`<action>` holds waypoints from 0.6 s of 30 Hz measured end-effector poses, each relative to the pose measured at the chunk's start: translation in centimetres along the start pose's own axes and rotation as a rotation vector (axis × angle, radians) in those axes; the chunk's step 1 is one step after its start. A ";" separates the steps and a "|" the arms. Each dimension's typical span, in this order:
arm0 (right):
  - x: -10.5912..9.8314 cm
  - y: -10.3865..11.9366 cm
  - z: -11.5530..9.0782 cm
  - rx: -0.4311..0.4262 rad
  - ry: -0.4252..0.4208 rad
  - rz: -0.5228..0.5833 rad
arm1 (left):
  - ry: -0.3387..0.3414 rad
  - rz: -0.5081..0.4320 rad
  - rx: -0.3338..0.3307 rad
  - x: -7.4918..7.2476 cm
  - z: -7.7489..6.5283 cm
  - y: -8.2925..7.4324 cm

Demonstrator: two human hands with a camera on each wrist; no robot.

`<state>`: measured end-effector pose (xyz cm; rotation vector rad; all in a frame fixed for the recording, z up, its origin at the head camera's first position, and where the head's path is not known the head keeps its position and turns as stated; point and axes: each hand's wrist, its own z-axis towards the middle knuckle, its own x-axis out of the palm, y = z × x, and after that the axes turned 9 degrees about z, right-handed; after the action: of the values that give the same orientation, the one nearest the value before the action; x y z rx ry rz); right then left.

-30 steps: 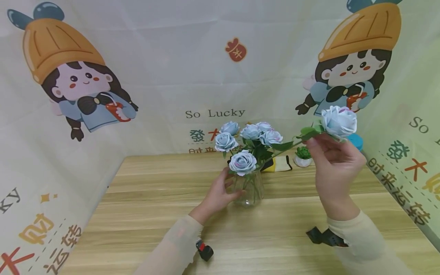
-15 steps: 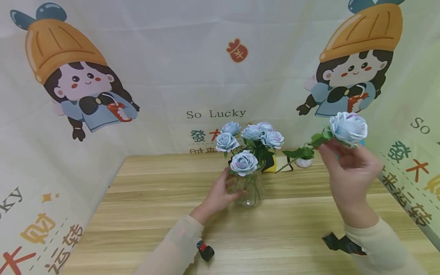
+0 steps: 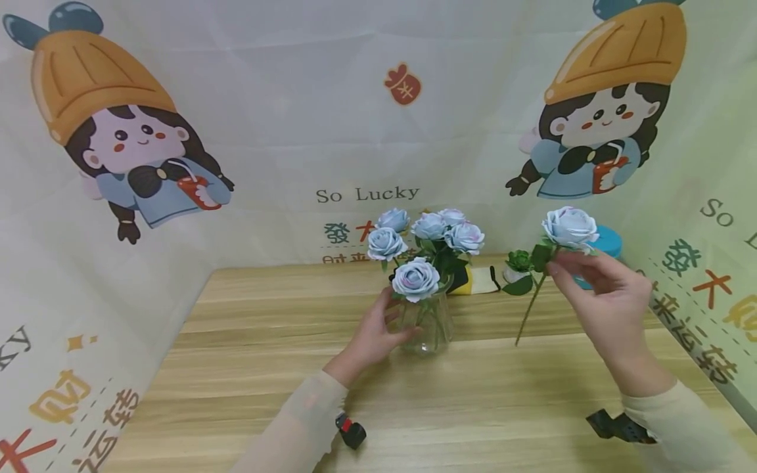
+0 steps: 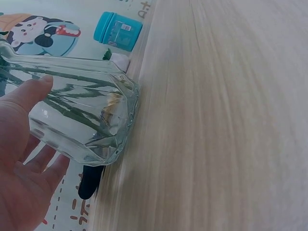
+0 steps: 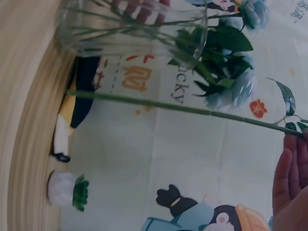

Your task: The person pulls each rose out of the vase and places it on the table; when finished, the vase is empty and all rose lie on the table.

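A clear glass vase (image 3: 433,332) stands on the wooden table, holding several pale blue roses (image 3: 416,279) with green leaves. My left hand (image 3: 374,336) grips its left side, thumb across the front and fingers behind, as the left wrist view shows on the glass (image 4: 79,103). To the right of the vase, my right hand (image 3: 612,305) pinches a single blue rose (image 3: 569,226) just beneath the bloom. Its bare green stem (image 5: 192,110) slants down to the left, outside the vase. That bloom lies beyond the right wrist view.
Behind the rose stands a blue-lidded jar (image 3: 608,242). A small potted succulent (image 3: 519,261) sits near the table's back edge. Between it and the vase lies a yellow, black and white object (image 3: 473,281), partly hidden. A printed cloth (image 3: 284,131) hangs behind the table.
My right hand has drawn the rose to the right, away from the vase, and its stem has swung down to a steeper slant. My left hand keeps its hold on the vase.
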<state>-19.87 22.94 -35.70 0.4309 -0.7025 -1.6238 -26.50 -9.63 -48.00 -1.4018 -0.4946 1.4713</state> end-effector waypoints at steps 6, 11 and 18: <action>-2.0 -0.4 -0.2 0.170 0.106 -0.270 | 0.005 0.003 -0.001 -0.1 -0.1 0.1; -3.7 -1.4 -0.4 0.288 0.195 -0.444 | 0.004 0.001 -0.013 -0.1 -0.1 -0.1; -5.8 -2.6 -0.5 0.363 0.318 -0.575 | 0.007 0.012 -0.009 -0.2 -0.1 -0.1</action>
<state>-20.44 28.63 -38.42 1.2154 -0.6625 -1.8947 -26.41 -9.77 -47.86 -1.4190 -0.4895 1.4753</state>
